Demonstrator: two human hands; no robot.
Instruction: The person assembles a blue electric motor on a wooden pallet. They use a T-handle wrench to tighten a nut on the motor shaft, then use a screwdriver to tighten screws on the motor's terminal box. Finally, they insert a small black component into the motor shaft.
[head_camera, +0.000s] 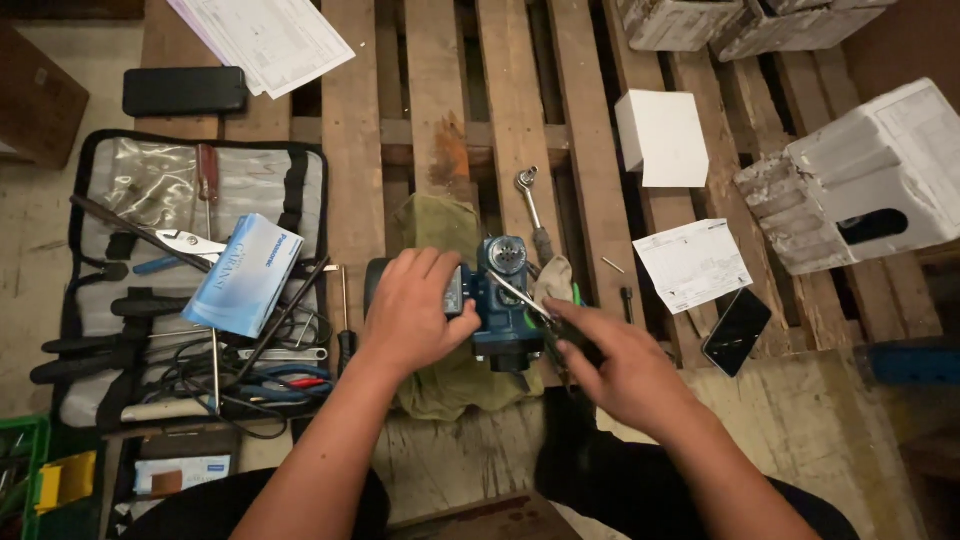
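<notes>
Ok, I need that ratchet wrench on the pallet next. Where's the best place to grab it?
Take the ratchet wrench by its slim bare shank, coming from above. Its head points away, the shank lies flat along a pallet plank, and its handle end is tucked behind the blue power tool.

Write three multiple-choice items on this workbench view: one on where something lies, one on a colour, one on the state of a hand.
1. Where does the ratchet wrench lie?
A. on the pallet planks beyond the power tool
B. inside the tool roll
C. on the white box

2. What colour is the power tool body?
A. red
B. blue
C. yellow

3. What is the left hand doing?
A. resting flat on the floor
B. holding a phone
C. gripping the power tool

Answers: 1 A, it lies on the wooden slats just past the tool. 2 B, its housing is dark blue. 3 C, its fingers wrap the tool's left side while the right hand works a thin metal tool at it.
</notes>
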